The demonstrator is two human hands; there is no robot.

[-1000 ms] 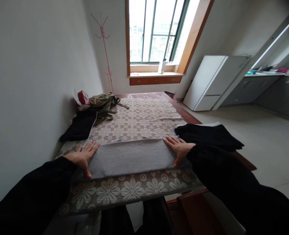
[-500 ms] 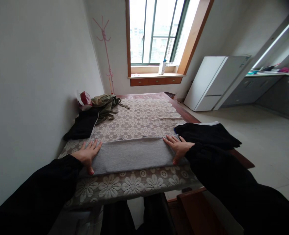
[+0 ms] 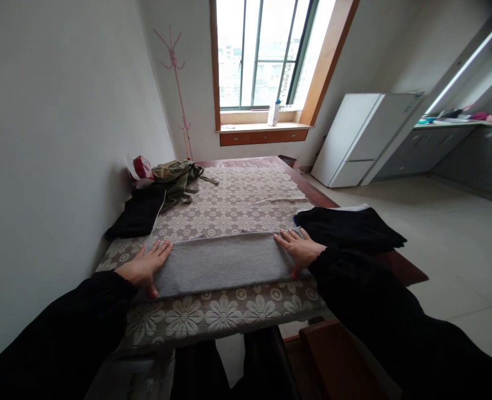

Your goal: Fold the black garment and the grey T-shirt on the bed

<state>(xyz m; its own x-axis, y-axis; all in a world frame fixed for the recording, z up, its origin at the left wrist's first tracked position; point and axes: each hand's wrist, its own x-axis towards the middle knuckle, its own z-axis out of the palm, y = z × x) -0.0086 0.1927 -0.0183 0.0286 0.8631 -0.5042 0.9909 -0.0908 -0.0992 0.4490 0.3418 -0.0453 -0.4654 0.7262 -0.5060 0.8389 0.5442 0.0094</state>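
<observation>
A grey garment (image 3: 220,264), folded into a long flat strip, lies across the near part of the table. On its left end rests my left hand (image 3: 144,269), palm down with the fingers spread. My right hand (image 3: 299,250) lies flat on the right end, fingers also apart. Neither hand grips the cloth. Just beyond my right hand is a pile of folded black clothing (image 3: 349,226) with a white edge showing at the back. The garment's exact kind cannot be made out.
A floral lace tablecloth (image 3: 237,191) covers the wooden table. Along the left wall lie a black cloth (image 3: 139,214), an olive backpack (image 3: 177,176) and a red-and-white bag (image 3: 140,169). A brown wooden chair (image 3: 337,355) stands at the near right edge. A white fridge (image 3: 354,139) stands beyond.
Both hands stay flat on the ends of the grey garment. The whole view has shifted slightly; nothing on the table has visibly moved.
</observation>
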